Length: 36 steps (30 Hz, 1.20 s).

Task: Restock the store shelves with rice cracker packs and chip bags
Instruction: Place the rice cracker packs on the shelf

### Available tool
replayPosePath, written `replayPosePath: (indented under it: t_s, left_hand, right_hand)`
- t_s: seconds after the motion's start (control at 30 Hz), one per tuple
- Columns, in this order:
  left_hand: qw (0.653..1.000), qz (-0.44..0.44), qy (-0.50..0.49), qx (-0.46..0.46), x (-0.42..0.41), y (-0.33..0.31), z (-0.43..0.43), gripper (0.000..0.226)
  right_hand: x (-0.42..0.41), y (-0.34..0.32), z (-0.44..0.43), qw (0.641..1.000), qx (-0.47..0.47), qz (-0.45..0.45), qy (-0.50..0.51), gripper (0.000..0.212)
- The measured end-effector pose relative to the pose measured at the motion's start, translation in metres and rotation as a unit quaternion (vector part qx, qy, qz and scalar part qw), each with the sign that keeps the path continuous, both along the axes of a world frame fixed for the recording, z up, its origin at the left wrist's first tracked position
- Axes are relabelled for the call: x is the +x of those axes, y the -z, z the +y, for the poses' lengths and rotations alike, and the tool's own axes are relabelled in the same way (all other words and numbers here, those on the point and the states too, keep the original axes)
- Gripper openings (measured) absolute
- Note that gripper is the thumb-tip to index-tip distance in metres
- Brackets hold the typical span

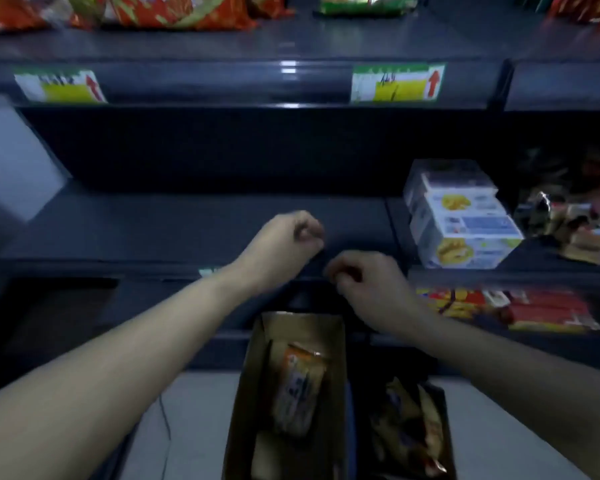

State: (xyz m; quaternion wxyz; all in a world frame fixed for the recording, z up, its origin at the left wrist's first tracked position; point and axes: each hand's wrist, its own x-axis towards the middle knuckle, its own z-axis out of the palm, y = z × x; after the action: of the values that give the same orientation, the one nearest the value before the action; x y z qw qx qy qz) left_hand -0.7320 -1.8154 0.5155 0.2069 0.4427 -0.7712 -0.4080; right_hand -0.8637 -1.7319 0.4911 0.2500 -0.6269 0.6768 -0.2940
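Both my arms reach toward a dark shelf [174,226] at mid height. My left hand [288,244] hovers over its front edge with fingers curled and nothing in it. My right hand [364,282] is just below and right of it, fingers also curled, holding nothing. Under my hands stands an open cardboard box [250,382] with an orange rice cracker pack [298,389] inside. Beside it on the right, a dark container [444,417] holds several chip bags [413,420].
White snack boxes [461,216] are stacked on the shelf to the right, with wrapped goods [575,223] beyond. Red packs [520,306] lie on the shelf below. The upper shelf [291,46] carries orange chip bags [174,8] and price labels [395,83].
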Motion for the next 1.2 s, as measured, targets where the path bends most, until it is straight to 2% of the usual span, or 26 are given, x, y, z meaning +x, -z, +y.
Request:
replayPosePath:
  t_s: [0.03,0.1,0.23,0.4,0.47,0.57,0.73,0.87,1.0,1.07,1.2]
  left_hand:
    - [0.999,-0.03,-0.014,0.022,0.005,0.027,0.001,0.009]
    - [0.994,-0.07,-0.044,0.074,0.014,0.081,0.007,0.016]
    - [0.973,-0.14,-0.068,0.171,0.03,0.176,0.025,0.02]
    - [0.937,-0.187,-0.09,0.282,0.046,0.274,0.037,0.026]
    - [0.923,-0.195,-0.102,0.314,0.051,0.309,0.038,0.027]
    - [0.908,-0.198,-0.119,0.349,0.056,0.36,0.04,0.03]
    - [0.891,-0.191,-0.117,0.396,0.056,0.419,0.045,0.038]
    - [0.871,-0.189,-0.141,0.431,0.049,0.448,0.047,0.036]
    - [0.851,-0.179,-0.167,0.464,0.046,0.445,0.044,0.032]
    - [0.838,-0.166,-0.143,0.5,0.046,0.434,0.044,0.028]
    - [0.832,-0.156,-0.112,0.52,0.046,0.414,0.05,0.028]
  right_hand:
    - [0.006,0.026,-0.002,0.999,0.047,0.0,0.004,0.026]
    - [0.016,0.074,-0.003,0.99,0.142,-0.008,0.011,0.026]
    - [0.036,0.158,0.001,0.953,0.302,-0.006,0.027,0.021]
    - [0.055,0.252,0.01,0.893,0.425,-0.111,0.097,0.018]
    - [0.061,0.285,0.012,0.875,0.449,-0.142,0.112,0.015]
    - [0.068,0.323,0.014,0.857,0.458,-0.188,0.141,0.026]
    - [0.076,0.366,0.01,0.807,0.483,-0.266,0.21,0.032]
    - [0.077,0.389,0.007,0.766,0.495,-0.324,0.251,0.03]
    - [0.071,0.384,0.005,0.72,0.485,-0.413,0.277,0.028]
    - [0.07,0.374,0.004,0.725,0.492,-0.406,0.26,0.032]
    - [0.074,0.361,0.002,0.789,0.481,-0.315,0.217,0.038]
